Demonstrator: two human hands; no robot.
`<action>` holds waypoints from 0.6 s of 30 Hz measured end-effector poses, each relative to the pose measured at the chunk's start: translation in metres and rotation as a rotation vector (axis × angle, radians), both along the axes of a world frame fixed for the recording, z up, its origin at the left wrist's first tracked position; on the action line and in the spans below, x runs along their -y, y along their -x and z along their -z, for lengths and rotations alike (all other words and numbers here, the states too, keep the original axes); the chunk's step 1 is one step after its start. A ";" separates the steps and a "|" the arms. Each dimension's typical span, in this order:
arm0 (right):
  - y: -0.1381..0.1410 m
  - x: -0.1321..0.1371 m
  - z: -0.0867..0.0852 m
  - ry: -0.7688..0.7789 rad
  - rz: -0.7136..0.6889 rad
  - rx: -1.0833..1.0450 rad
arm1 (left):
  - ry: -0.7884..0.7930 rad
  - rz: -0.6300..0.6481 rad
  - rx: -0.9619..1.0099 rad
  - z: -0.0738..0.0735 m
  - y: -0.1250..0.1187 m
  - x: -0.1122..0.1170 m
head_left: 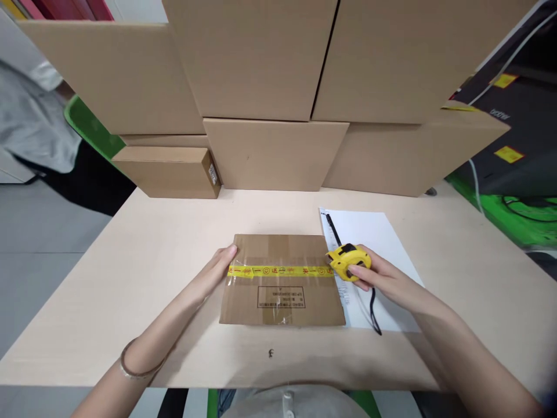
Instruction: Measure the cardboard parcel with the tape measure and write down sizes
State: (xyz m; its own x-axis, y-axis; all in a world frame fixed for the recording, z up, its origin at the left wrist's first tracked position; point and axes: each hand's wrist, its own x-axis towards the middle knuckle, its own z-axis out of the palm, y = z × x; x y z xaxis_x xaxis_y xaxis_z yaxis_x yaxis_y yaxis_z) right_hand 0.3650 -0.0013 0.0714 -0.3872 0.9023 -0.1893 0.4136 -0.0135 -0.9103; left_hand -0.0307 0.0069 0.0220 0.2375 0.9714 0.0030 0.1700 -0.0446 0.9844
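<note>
A flat brown cardboard box (282,302) lies on the pale table (130,278) in front of me. A yellow tape blade (282,271) stretches across its top from left edge to right edge. My left hand (217,271) presses the blade's end against the box's left edge, fingers together. My right hand (378,277) grips the yellow tape measure case (348,262) at the box's right edge. Its black wrist strap (373,310) trails over a white sheet of paper (378,232).
A black pen (333,227) lies on the paper's left side. Large cardboard boxes (274,154) are stacked along the table's far edge, with a small one (167,171) at the left. A person in grey (30,122) is at far left. A dark printer box (517,133) stands right.
</note>
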 end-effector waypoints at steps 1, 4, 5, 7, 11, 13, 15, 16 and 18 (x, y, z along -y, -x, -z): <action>0.000 0.003 0.004 0.017 -0.015 -0.038 | 0.041 0.046 0.040 0.002 -0.001 -0.002; -0.005 0.010 0.010 0.032 0.000 -0.161 | 0.133 0.014 0.061 -0.001 0.004 -0.003; -0.009 0.012 0.009 0.036 0.008 -0.197 | 0.111 -0.005 0.060 -0.003 0.008 -0.002; -0.018 0.013 0.005 0.039 0.040 -0.244 | 0.008 0.004 0.061 -0.009 0.015 0.000; -0.019 0.011 -0.023 -0.100 0.182 -0.242 | -0.369 0.117 0.033 -0.011 0.020 0.013; -0.002 0.008 -0.044 -0.233 0.217 -0.168 | -0.529 0.156 0.002 -0.004 0.018 0.019; 0.026 0.004 -0.063 -0.378 0.137 -0.074 | -0.601 0.173 0.003 0.007 0.016 0.023; 0.042 0.001 -0.072 -0.449 0.051 -0.027 | -0.605 0.174 0.009 0.012 0.016 0.024; 0.076 -0.005 -0.084 -0.578 -0.178 0.071 | -0.583 0.171 0.022 0.020 0.016 0.026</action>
State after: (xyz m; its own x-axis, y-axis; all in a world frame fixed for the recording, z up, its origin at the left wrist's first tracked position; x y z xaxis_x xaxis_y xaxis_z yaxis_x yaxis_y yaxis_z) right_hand 0.2885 0.0034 0.1553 -0.5462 0.7891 0.2811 0.4244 0.5500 -0.7193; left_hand -0.0468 -0.0192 0.0020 0.3836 0.7564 0.5297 0.0926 -0.6023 0.7929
